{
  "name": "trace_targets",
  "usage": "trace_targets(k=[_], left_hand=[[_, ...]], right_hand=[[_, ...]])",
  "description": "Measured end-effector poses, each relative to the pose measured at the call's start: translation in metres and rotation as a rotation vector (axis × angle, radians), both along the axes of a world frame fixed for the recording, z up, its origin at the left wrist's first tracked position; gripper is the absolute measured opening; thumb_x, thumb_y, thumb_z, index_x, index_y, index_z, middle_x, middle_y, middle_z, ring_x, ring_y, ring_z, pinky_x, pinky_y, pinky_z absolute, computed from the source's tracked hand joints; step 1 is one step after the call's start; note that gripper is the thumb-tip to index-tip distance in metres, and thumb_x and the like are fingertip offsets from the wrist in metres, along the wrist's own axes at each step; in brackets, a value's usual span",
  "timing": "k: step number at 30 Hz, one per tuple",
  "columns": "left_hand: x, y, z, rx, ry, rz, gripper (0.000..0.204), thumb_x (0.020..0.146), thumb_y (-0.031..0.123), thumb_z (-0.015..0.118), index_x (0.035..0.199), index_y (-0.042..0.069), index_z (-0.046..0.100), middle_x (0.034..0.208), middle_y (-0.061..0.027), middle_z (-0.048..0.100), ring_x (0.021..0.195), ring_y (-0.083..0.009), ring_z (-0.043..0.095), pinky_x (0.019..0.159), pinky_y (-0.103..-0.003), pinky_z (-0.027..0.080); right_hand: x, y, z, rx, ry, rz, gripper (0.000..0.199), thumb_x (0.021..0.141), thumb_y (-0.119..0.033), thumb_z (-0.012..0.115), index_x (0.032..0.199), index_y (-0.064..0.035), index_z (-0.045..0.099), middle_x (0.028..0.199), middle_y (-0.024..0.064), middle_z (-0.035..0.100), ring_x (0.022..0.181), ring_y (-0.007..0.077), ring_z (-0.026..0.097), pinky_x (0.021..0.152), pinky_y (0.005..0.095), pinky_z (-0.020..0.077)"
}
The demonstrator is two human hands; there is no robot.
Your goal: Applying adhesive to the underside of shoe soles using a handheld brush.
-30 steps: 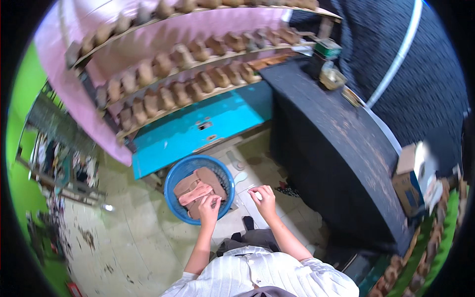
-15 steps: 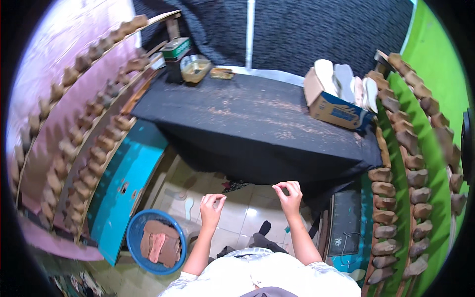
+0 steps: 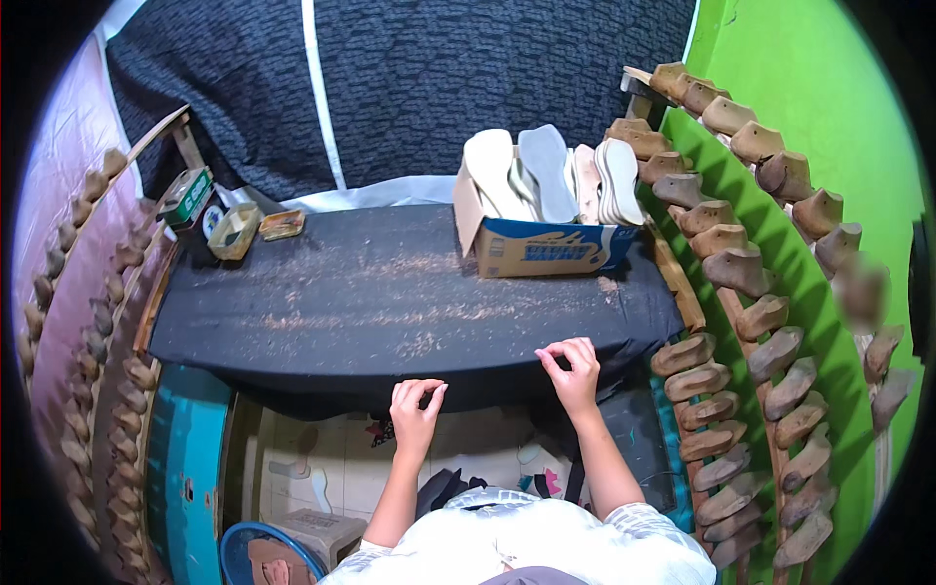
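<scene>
Both of my arms reach forward over the near side of a table (image 3: 244, 312) draped in black cloth. My left hand (image 3: 414, 419) is raised just before the cloth's front edge, with thumb and fingers curled into a pinch and nothing visible between them. Farther right, my right hand (image 3: 573, 372) holds a similar pinch in front of the hanging cloth, also with nothing visible in it. Nearest to the right hand on the tabletop is a blue and white carton (image 3: 507, 255), packed with upright insoles (image 3: 549, 171) in white, grey and pinkish tones.
Wooden shoe lasts (image 3: 736, 270) line racks on the right; more lasts (image 3: 127, 419) fill racks on the left. A green box (image 3: 185, 195), a plastic tub (image 3: 234, 232) and a small tray (image 3: 282, 225) stand at the back left. A blue basin (image 3: 230, 561) sits low beside a stool (image 3: 317, 526).
My view has turned right and lifted, so the table and carton appear farther left and the basin has slid toward the lower edge. Both hands keep their pinched pose.
</scene>
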State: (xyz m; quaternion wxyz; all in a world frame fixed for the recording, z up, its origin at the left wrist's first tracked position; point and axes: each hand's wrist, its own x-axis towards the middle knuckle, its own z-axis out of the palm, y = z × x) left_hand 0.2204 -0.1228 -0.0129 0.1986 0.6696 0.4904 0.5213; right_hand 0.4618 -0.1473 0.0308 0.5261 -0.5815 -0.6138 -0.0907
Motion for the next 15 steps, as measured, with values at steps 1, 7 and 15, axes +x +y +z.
trace_targets(k=[1,7,15], left_hand=[[0.007,0.007,0.001,0.025,0.012,-0.018,0.007,0.073,0.010,0.071,0.078,0.006,0.067,0.075,-0.0051,0.062,0.072,-0.0204,0.055,0.067,-0.032,0.045],[0.048,0.061,0.017,0.091,0.037,-0.050,0.007,0.072,0.008,0.072,0.076,0.007,0.066,0.075,-0.0046,0.063,0.073,-0.0211,0.056,0.070,-0.033,0.044],[0.091,0.142,0.031,0.182,0.055,-0.079,0.007,0.072,0.007,0.071,0.077,0.007,0.066,0.076,-0.0046,0.062,0.074,-0.0214,0.056,0.069,-0.033,0.044]], right_hand=[[0.009,0.008,0.006,0.017,-0.033,-0.007,0.015,0.069,-0.016,0.076,0.071,-0.0091,0.063,0.069,0.0011,0.058,0.071,0.0205,0.054,0.067,0.0326,0.0397],[0.053,0.079,0.048,0.106,-0.031,-0.020,0.010,0.071,-0.010,0.073,0.075,-0.0076,0.063,0.073,0.0034,0.060,0.074,0.0221,0.055,0.069,0.0331,0.0425],[0.092,0.217,0.076,0.006,-0.096,-0.123,0.041,0.075,-0.013,0.067,0.113,-0.0017,0.054,0.105,0.0157,0.057,0.101,0.0317,0.052,0.087,0.0386,0.0431]])
